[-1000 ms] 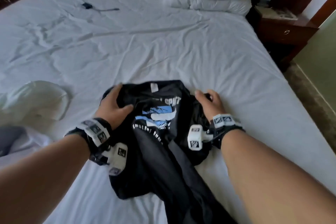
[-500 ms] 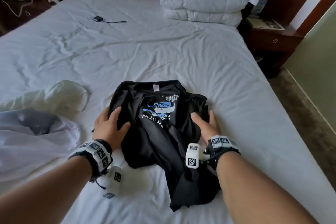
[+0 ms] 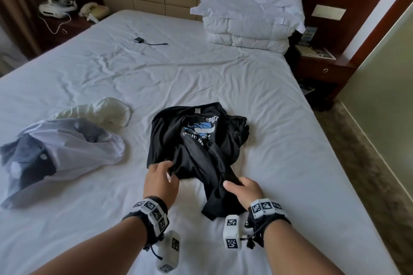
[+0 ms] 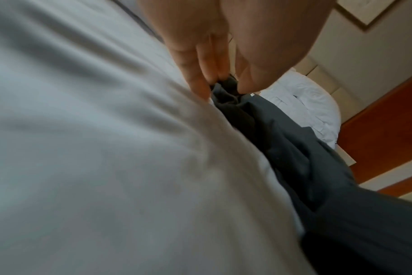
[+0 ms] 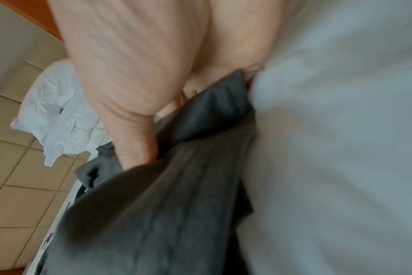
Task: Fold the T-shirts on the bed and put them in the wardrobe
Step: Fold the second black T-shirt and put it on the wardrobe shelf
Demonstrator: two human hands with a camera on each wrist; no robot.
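A black T-shirt (image 3: 196, 140) with a blue and white print lies crumpled on the white bed (image 3: 279, 140), collar away from me. My left hand (image 3: 162, 177) pinches its near left hem; the left wrist view shows the dark cloth (image 4: 226, 94) caught between thumb and fingers (image 4: 195, 81). My right hand (image 3: 242, 190) grips the bunched lower part of the shirt, and in the right wrist view the grey-black fabric (image 5: 181, 186) runs under the thumb. A pale lilac shirt (image 3: 67, 149) lies crumpled at left, with a cream garment (image 3: 100, 110) behind it.
Stacked white pillows (image 3: 250, 18) sit at the head of the bed on the right. A small black device with a cable (image 3: 140, 40) lies on the sheet. Wooden nightstands stand on both sides (image 3: 321, 69), and carpet (image 3: 368, 174) runs along the bed's right edge.
Both hands slid down from the shirt's shoulders and sides to its near hem and took hold of the cloth. The view lifted, showing the headboard.
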